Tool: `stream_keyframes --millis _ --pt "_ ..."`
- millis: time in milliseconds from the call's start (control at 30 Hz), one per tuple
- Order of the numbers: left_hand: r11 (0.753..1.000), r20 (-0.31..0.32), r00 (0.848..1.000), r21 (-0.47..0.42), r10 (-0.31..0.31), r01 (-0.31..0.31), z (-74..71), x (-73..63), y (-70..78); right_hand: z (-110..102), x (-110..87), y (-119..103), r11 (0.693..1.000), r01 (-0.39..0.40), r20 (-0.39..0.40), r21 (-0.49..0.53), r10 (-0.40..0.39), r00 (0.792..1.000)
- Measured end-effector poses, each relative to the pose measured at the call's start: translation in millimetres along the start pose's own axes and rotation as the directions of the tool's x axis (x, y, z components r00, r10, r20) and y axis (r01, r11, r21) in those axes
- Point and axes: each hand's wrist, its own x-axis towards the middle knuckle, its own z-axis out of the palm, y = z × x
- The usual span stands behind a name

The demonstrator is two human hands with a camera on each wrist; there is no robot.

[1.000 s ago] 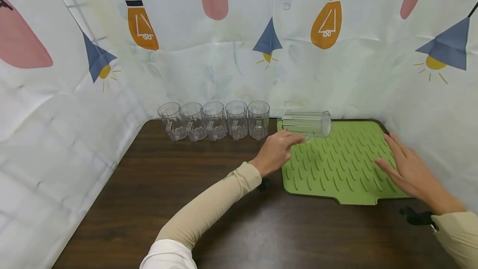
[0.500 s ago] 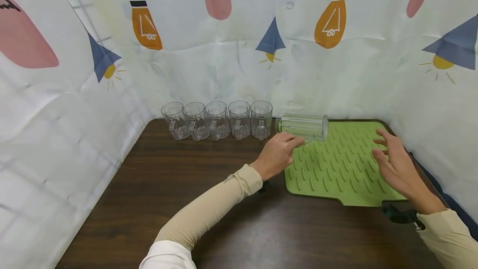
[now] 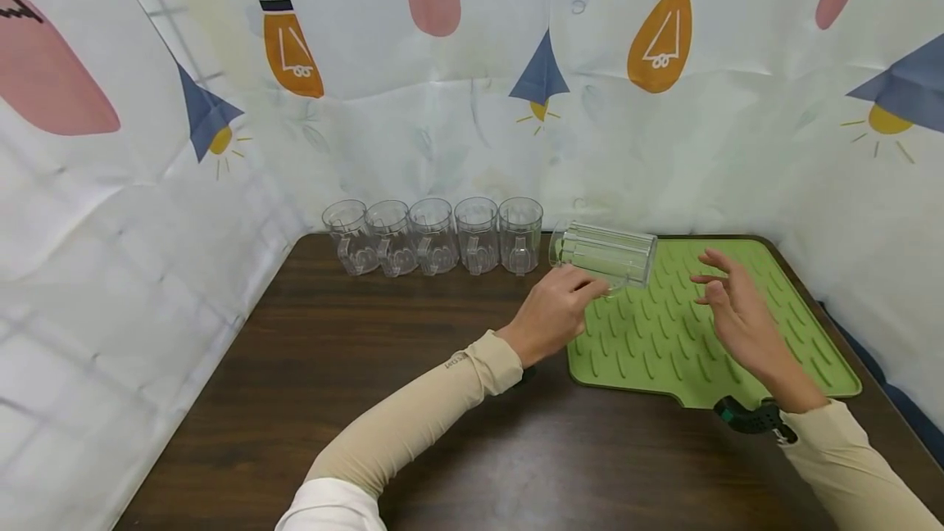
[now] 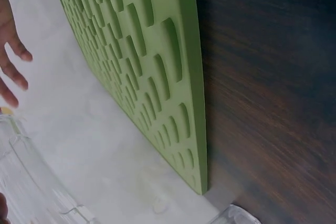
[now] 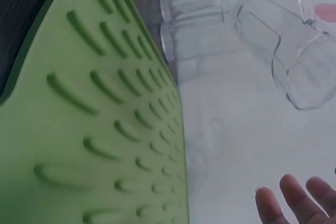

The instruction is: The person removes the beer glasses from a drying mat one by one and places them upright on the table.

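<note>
Tipped on its side, a clear glass mug (image 3: 606,252) hangs above the left part of a green ridged drying mat (image 3: 686,351). My left hand (image 3: 555,310) grips the mug by its handle, and the mug's open rim faces right. My right hand (image 3: 741,322) is over the mat with fingers spread and relaxed, apart from the mug and holding nothing. In the right wrist view the same mug (image 5: 286,45) shows at upper right, with the right fingertips (image 5: 296,198) below it. The left wrist view shows only part of the mug (image 4: 31,182) at lower left.
Several clear mugs (image 3: 477,236) stand upright in a row along the back of the dark wooden table (image 3: 354,351), left of the mat, handles toward me. A white patterned sheet (image 3: 442,129) hangs behind and beside the table.
My right hand has come off the mat's right edge and moved left over the mat, toward the mug. The left hand still grips the mug, which now tilts slightly, rim end lower.
</note>
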Motion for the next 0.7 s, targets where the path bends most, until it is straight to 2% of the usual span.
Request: stream_keyframes --millis 267,433,700 --pt "0.996 -0.049 0.997 0.059 0.064 -0.061 1.5 -2.4 4.0 20.5 8.6 -0.9 0.985 0.040 0.000 0.167 -0.040 0.999" --pt "0.991 -0.061 0.994 0.100 0.094 -0.088 2.8 -3.4 6.3 30.4 12.1 -1.3 0.957 0.025 0.007 0.290 -0.028 1.000" --pt "0.987 -0.055 0.994 0.133 0.096 -0.088 6.4 -8.0 7.9 39.9 17.5 -8.4 0.941 -0.030 0.024 0.337 0.023 0.999"
